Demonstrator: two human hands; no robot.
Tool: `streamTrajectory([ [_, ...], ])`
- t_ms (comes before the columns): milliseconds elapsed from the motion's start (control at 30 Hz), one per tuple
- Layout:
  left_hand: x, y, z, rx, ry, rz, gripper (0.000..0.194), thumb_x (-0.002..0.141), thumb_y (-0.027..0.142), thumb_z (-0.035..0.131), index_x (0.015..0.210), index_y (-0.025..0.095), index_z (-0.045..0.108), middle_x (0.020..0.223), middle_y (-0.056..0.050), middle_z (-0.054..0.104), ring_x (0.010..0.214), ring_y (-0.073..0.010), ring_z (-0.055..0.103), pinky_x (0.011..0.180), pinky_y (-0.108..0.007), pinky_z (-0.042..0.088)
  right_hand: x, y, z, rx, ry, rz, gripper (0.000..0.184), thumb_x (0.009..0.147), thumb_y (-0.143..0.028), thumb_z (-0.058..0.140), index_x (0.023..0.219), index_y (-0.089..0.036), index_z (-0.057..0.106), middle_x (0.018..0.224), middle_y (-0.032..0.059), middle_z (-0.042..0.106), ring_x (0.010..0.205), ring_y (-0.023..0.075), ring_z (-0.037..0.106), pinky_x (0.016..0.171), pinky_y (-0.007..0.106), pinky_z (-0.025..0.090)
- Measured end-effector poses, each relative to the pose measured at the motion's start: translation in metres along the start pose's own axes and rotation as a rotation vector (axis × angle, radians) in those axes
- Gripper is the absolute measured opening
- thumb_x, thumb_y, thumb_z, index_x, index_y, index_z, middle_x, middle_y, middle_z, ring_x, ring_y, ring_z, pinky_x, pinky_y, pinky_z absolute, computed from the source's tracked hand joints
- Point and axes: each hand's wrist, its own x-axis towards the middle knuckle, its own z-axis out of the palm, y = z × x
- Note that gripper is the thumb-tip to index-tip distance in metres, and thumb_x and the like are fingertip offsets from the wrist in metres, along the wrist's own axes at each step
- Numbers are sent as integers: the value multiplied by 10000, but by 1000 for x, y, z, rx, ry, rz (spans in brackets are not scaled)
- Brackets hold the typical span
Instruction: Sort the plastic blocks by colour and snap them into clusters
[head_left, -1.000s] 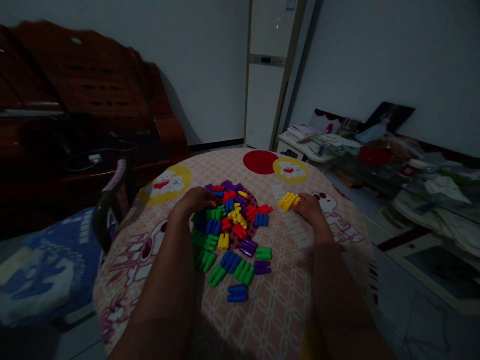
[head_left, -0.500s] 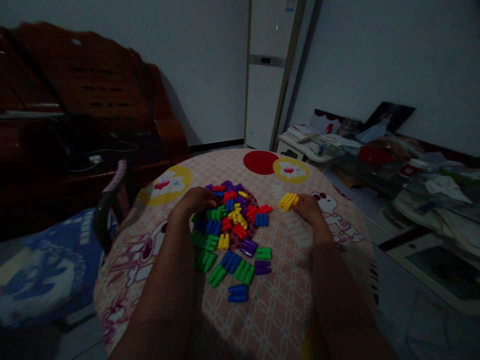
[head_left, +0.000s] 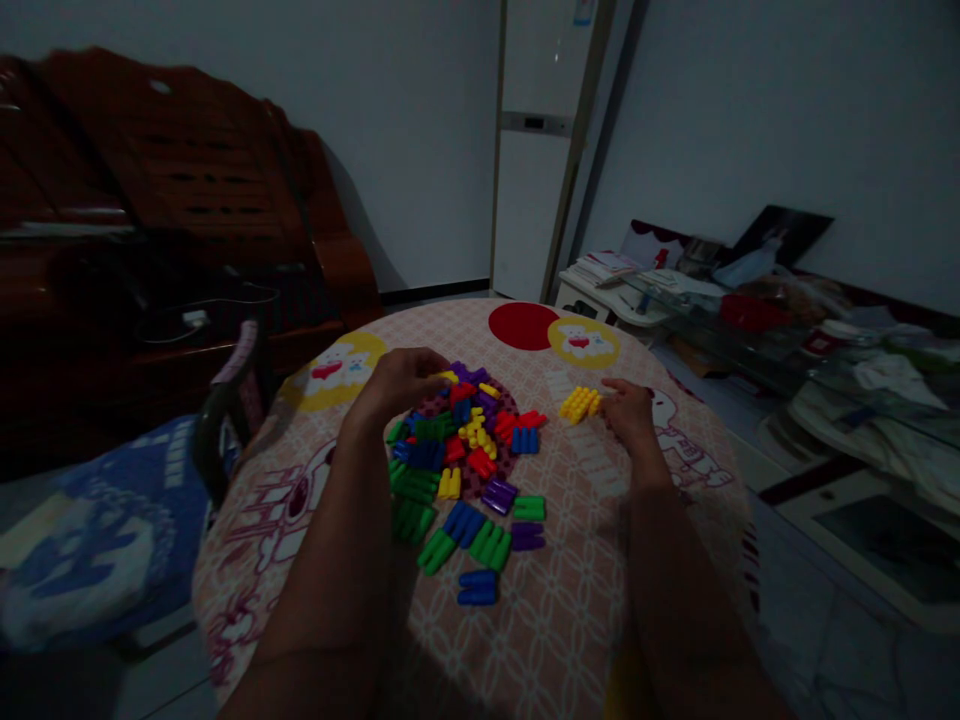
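Observation:
My left hand is raised over the far left side of a pile of plastic building blocks, its fingers closed on a small yellow block. Under and beside it lie green blocks, red blocks and purple blocks. To the right of the pile sits a joined cluster of yellow blocks on the tablecloth. My right hand is just right of this cluster, with its index finger stretched out and a small gap between fingertips and blocks. Nothing shows in the right hand.
The round table has a patterned cloth. Loose blue blocks lie toward its near side. A chair with a blue cover stands at the left, and a wooden sofa behind it. A cluttered glass-topped cabinet runs along the right.
My left hand has lifted and moved away from me and slightly right with the yellow block. My right hand has let go of the yellow cluster and drawn back to the right.

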Motion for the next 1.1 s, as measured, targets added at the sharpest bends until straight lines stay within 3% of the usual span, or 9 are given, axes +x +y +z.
streamTrajectory([
  [67,-1,15,8,-125,-31,60,382,714,344,752,1043,149,751,928,-62,774,846,-205,696,738,-284,535,-4,-15,-2,86,5,0,510,700,-227,565,1176,-124,719,683,40,691,555,158,610,556,254,504],
  [167,-2,33,24,-278,-91,158,347,691,300,754,1001,145,729,905,-52,762,824,-188,693,727,-286,548,-14,-44,-3,235,-90,-31,437,721,-291,595,1097,-121,740,717,49,701,540,138,601,518,234,491],
  [300,-2,47,47,-384,-148,274,315,677,253,750,970,156,688,900,-42,748,836,-186,700,750,-303,565,-33,-80,6,343,-230,-192,372,743,-336,635,1024,-124,753,747,48,713,586,145,621,550,251,506],
  [533,-11,67,62,-310,-169,341,445,686,113,696,1112,186,592,933,-33,716,802,-167,712,692,-267,566,-61,-111,22,131,-333,-564,228,832,-227,611,966,-148,778,861,69,746,785,177,652,747,289,469],
  [733,-14,73,70,-307,-186,346,495,697,61,679,1164,184,571,991,-47,705,813,-162,727,695,-254,573,-57,-107,14,79,-466,-532,258,834,-207,586,1019,-138,751,722,18,687,676,148,612,669,256,434],
  [867,-15,77,76,-316,-180,359,490,735,62,654,1207,174,587,1030,-67,708,811,-156,735,705,-252,582,-46,-94,0,146,-540,-437,185,764,-198,605,875,-138,741,689,16,681,651,144,620,630,244,456],
  [933,-13,75,72,-291,-158,339,483,744,72,654,1215,164,604,1052,-80,713,827,-162,738,724,-261,588,-39,-85,-13,122,-498,-378,166,733,-201,610,811,-141,744,672,19,685,620,143,614,605,244,462],
  [1100,-5,55,49,-77,-1,271,376,736,117,677,1110,151,687,1029,-80,749,896,-200,733,838,-325,586,-20,-53,-48,-120,-199,-287,196,682,-162,608,775,-146,780,719,55,732,676,176,651,663,271,491],
])
